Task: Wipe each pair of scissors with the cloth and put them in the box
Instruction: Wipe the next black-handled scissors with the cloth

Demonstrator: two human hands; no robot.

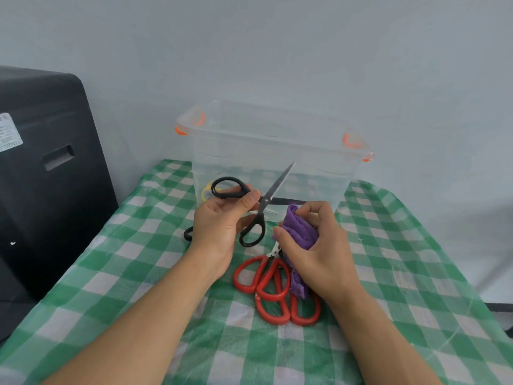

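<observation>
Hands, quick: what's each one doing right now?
Left hand: grips the open black scissors near the pivot.
Right hand: fingers curled round the bunched purple cloth, at one blade.

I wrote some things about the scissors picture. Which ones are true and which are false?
1. The left hand holds black scissors with the blades spread open. True.
2. The right hand holds a yellow sponge. False: it grips a purple cloth.
3. Two red-handled scissors lie on the checked tablecloth. True.
4. The clear box has a lid on it. False: its top is open.
5. The red scissors are inside the box. False: they lie on the cloth-covered table, nearer the person than the box.
</observation>
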